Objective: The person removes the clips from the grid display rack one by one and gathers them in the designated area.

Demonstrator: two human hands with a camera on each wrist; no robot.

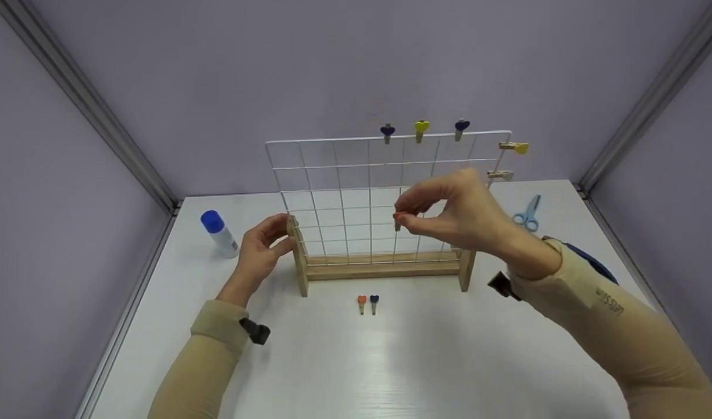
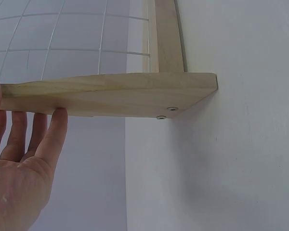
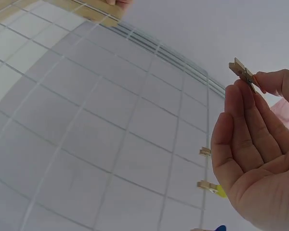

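The right hand [image 1: 460, 212] pinched a small wooden clothespin [image 1: 397, 220] with an orange heart between thumb and fingertips, holding it just in front of the white wire grid [image 1: 356, 198], near the middle of the panel. From the right wrist view the peg's wooden tip [image 3: 242, 71] stuck out above the fingers [image 3: 245, 120], apart from the wires.

The left hand [image 1: 262, 250] gripped the left wooden post [image 1: 298, 256] of the grid's stand, thumb on one side and fingers curled round the other; the left wrist view showed fingers [image 2: 53, 134] under the post [image 2: 111, 94].

The stand stood upright on the white table [image 1: 391, 361], with a wooden rail along its bottom. Along the top edge of the grid sat three pegs: a dark blue one [image 1: 387, 132], a yellow one [image 1: 421, 129] and another dark blue one [image 1: 461, 128]. On the right edge, a yellow peg [image 1: 514, 147] and a pale peg [image 1: 500, 174] stuck out sideways.

On the table just near of the stand lay two loose pegs, an orange one [image 1: 362, 302] and a blue one [image 1: 374, 302], side by side. A glue stick [image 1: 219, 233] with a blue cap stood far left. Light blue scissors [image 1: 528, 213] lay far right.
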